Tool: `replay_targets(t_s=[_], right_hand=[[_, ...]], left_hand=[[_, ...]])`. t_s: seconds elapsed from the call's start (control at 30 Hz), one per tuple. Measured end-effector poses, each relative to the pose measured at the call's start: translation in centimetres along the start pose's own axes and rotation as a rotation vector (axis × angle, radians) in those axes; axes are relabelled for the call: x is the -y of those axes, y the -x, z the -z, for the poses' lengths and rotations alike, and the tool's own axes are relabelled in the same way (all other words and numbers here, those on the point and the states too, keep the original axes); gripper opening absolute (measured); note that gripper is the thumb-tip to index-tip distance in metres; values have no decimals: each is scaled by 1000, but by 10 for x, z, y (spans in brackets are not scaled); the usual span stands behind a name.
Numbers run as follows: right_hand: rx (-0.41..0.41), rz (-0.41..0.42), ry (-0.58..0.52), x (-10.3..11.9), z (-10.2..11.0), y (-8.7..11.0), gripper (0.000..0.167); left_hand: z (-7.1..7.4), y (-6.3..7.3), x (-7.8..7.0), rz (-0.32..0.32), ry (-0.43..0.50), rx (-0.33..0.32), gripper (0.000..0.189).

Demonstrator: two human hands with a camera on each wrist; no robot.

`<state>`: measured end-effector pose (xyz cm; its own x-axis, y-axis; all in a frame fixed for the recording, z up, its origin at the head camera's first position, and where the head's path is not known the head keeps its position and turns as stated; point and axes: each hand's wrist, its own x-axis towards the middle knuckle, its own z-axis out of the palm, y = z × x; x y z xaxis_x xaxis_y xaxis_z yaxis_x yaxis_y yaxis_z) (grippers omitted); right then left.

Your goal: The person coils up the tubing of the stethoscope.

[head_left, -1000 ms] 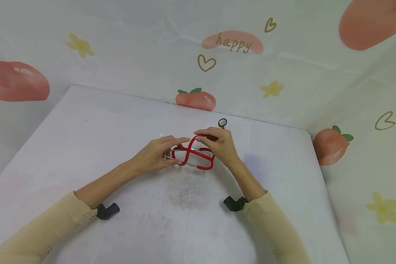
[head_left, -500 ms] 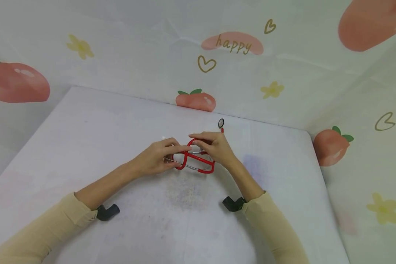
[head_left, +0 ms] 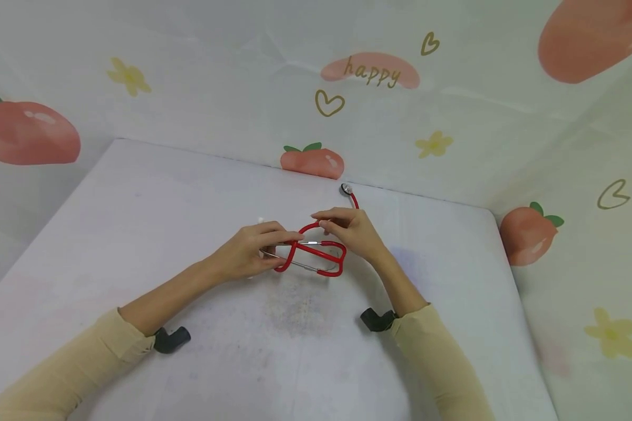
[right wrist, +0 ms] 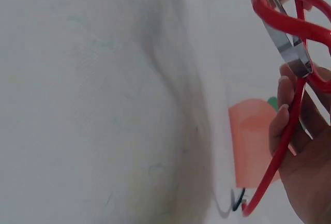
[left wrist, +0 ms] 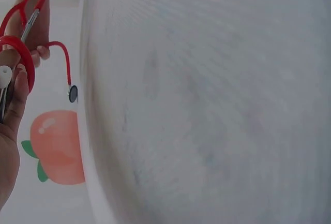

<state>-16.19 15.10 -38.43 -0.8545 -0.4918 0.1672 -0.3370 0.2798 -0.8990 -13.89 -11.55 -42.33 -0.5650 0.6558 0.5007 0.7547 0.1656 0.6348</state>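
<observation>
A red stethoscope (head_left: 318,252) with metal ear tubes is held up between the two hands above the white table. My left hand (head_left: 253,250) grips the ear-tube end together with a loop of red tubing; a white eartip (left wrist: 5,76) shows there in the left wrist view. With thumb and fingers my right hand (head_left: 350,231) pinches the tubing farther along. Beyond that hand the free tubing ends in a round chest piece (head_left: 346,189), dark-rimmed, sticking out toward the back wall. In the right wrist view the red tubing (right wrist: 282,149) crosses the fingers of the right hand.
The white table (head_left: 216,362) spreads under both arms, with faint stains. Behind it hangs a pale cloth (head_left: 216,76) printed with peaches, flowers and hearts. A black curved piece (head_left: 172,340) sits by the left cuff and another black piece (head_left: 377,320) by the right.
The chest piece has swung leftward and turned, with more red tubing showing beyond the right hand. That hand dipped, then shifted slightly right along the tubing. The left hand holds nearly still.
</observation>
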Motion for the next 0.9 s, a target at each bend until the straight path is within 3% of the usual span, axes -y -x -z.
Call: replay_targets(t_s=[0.23,0.37,0.67,0.9], right_hand=[[-17,-2,17,-8,6,6,22],[-41,5,89,-9,9,9,20],[-62,5,171,-15,13,13,20],[-28,-35,303,-57,18,16,27]], left_hand=[[-1,-1,1,-1,-3,-16,58],[-1,-2,1,-2,18,-24,58],[0,-4,2,54,94,-61,57],[1,-4,2,88,123,-68,55]])
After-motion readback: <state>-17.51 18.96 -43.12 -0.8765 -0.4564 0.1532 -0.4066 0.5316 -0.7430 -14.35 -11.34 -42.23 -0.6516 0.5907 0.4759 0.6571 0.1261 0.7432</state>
